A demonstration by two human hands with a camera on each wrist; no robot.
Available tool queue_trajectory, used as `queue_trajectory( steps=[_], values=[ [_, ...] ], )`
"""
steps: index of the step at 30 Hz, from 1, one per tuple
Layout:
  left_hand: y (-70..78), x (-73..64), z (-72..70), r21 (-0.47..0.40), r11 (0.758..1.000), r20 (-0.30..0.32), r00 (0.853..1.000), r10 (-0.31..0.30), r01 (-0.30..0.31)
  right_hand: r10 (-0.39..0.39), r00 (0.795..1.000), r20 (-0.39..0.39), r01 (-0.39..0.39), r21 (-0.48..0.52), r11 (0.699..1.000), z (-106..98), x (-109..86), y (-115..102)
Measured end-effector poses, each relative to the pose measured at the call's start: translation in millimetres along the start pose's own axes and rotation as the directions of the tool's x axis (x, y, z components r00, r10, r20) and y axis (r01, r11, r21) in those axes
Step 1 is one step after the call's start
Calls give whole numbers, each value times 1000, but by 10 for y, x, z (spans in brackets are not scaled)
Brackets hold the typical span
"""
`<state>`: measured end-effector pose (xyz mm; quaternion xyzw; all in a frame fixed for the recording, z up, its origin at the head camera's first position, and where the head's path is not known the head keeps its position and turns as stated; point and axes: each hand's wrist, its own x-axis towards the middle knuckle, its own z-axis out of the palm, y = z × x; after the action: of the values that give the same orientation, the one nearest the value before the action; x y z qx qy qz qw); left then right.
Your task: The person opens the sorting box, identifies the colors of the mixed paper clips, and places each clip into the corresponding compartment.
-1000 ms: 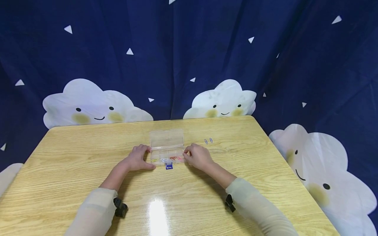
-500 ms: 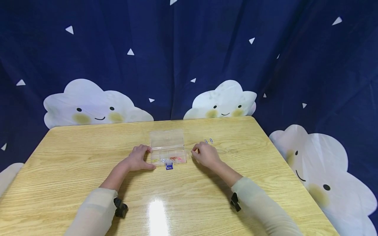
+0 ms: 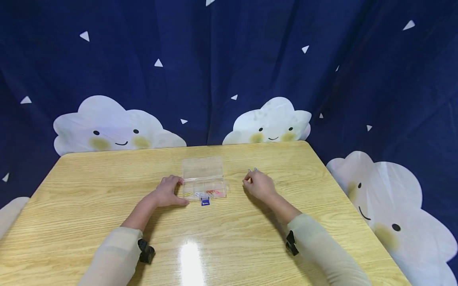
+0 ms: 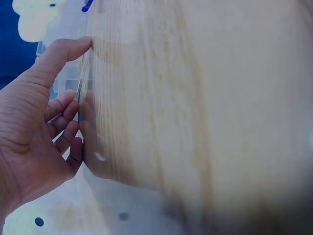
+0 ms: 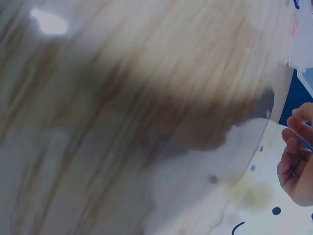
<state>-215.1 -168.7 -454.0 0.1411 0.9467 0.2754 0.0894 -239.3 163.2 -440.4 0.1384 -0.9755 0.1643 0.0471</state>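
A clear plastic compartment box (image 3: 203,169) stands with its lid raised at the back. In its front compartments lie yellow, white, red and pink paper clips (image 3: 210,192); a blue latch (image 3: 205,201) projects from the front. My left hand (image 3: 167,192) holds the box's left end, thumb along the front corner and fingers by the side. To the right of the box, my right hand (image 3: 260,186) is low over the table, fingers loosely curled, with nothing visible between them. Two blue paper clips (image 5: 253,168) lie just beyond it; in the head view the hand partly covers them.
The wooden table (image 3: 200,234) extends around the box, with a bright reflection near its front. Behind it hangs a dark blue curtain (image 3: 207,71) with white clouds and triangles. A black wrist camera (image 3: 146,251) sits on the left sleeve, another (image 3: 291,243) on the right.
My right hand has moved from the box's right end rightward, close to the blue paper clips, partly covering them. The left hand and the box have stayed in place.
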Motion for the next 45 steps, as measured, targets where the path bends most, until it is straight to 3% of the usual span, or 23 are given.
queue_trajectory(
  steps=[19, 34, 45],
  values=[
    [-12, 10, -7, -1, 1000, 14, 1000, 11, -11, 118, 993, 26, -118, -2, 993, 8, 58, 245],
    [-17, 6, -4, 15, 1000, 8, 1000, 17, -17, 188, 982, 14, -188, 24, 982, 95, 111, 310],
    [3, -6, -17, 7, 1000, 6, 1000, 15, -15, 239, 971, -15, -238, 50, 970, 150, 185, 232]
  ],
)
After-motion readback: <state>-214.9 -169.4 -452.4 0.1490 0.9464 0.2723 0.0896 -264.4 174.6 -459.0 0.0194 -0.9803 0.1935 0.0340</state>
